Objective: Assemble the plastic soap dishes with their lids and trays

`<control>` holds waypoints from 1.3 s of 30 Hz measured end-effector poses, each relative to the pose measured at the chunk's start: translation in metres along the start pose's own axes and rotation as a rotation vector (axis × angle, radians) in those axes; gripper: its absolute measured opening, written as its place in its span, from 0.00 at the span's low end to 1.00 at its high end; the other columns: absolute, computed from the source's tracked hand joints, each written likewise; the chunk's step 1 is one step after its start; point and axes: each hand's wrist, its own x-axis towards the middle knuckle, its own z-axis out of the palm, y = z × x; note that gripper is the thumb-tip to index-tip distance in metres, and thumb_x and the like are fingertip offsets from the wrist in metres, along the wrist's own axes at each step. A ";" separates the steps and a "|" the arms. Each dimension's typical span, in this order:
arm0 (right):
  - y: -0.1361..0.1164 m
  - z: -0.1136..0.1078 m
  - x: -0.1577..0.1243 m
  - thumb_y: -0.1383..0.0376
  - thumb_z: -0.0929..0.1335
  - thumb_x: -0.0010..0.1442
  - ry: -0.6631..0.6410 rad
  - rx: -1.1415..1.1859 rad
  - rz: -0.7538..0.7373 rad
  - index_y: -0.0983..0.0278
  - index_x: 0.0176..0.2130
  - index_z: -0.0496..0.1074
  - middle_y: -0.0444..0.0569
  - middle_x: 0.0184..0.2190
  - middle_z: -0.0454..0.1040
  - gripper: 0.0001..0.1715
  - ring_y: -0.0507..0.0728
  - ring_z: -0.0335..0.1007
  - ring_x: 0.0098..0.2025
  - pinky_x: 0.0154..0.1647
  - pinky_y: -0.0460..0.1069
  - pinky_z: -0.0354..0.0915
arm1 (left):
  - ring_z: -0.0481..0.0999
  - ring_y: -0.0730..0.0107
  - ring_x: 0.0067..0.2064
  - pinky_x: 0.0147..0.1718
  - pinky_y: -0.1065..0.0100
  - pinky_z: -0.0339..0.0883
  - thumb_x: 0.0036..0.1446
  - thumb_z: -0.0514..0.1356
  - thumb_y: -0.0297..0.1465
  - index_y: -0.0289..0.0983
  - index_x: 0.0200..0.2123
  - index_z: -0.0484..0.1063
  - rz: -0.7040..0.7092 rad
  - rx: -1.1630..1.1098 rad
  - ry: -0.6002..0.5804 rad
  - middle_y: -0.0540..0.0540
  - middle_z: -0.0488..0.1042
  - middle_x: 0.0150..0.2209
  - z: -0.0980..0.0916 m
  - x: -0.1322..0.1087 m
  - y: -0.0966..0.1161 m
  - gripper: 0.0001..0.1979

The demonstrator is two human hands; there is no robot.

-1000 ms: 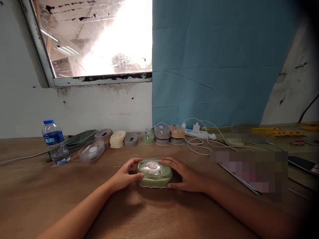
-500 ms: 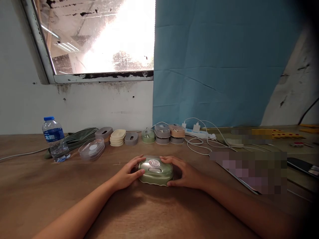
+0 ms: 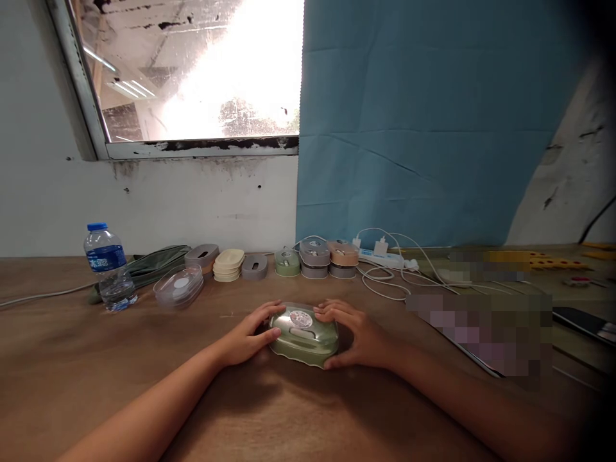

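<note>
A green oval plastic box (image 3: 304, 350) with a clear lid, a round sticker and a slot on top is held between both hands over the brown table, just in front of me. My left hand (image 3: 254, 333) wraps its left end, the thumb on the near side and the fingers at the far edge. At the right end, my right hand (image 3: 359, 333) grips it, thumb low at the near corner and fingers over the far top edge. The box sits slightly turned, its right end closer to me. Its underside is hidden.
Along the wall stand a water bottle (image 3: 110, 269), clear lids (image 3: 178, 289), cream trays (image 3: 228, 264), grey slotted pieces (image 3: 254, 266) and several similar boxes (image 3: 315, 256). White cables (image 3: 385, 282) and a power strip (image 3: 382, 258) lie right of them. A blurred flat thing (image 3: 481, 333) is at right.
The green box has turned a little, its right end swinging toward me. My right hand has shifted slightly to the right with it; my left hand has hardly moved.
</note>
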 end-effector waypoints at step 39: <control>-0.010 0.000 -0.010 0.57 0.73 0.46 -0.222 0.136 -0.053 0.58 0.52 0.55 0.55 0.59 0.52 0.38 0.61 0.52 0.59 0.54 0.56 0.59 | 0.57 0.58 0.56 0.52 0.63 0.54 0.45 0.65 0.33 0.42 0.52 0.62 0.032 -0.044 -0.012 0.42 0.53 0.57 -0.005 -0.005 0.004 0.29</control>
